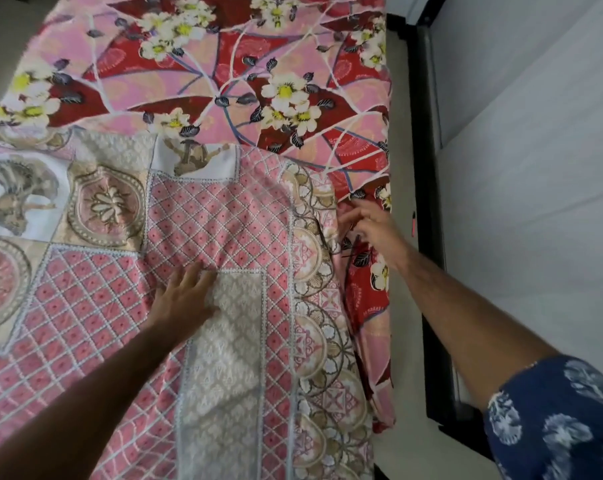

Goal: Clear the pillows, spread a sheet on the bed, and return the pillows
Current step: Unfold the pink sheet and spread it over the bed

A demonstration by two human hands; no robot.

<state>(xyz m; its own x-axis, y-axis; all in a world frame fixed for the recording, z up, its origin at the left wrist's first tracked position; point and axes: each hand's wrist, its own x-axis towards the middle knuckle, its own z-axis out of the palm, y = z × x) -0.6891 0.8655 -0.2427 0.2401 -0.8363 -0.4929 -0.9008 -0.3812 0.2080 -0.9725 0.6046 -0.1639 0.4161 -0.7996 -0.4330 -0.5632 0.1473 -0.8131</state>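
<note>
Pink patterned sheet point(224, 237) covers the near bed over a floral sheet point(224, 74); the left hand point(184, 299) presses it flat, fingers straight. Right hand point(369, 226) touches the sheet's right edge; its fingers are loosely spread, grip unclear.

We have one head-worn view, looking steeply down from close above the right edge of the sheet-covered bed point(224, 81).

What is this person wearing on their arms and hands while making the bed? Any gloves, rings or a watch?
Both hands are bare: the left hand and the right hand show no gloves, rings or watch. The left forearm is uncovered as far as the picture shows. The right arm has a short sleeve in dark blue fabric printed with pale, feathery white-blue motifs.
</note>
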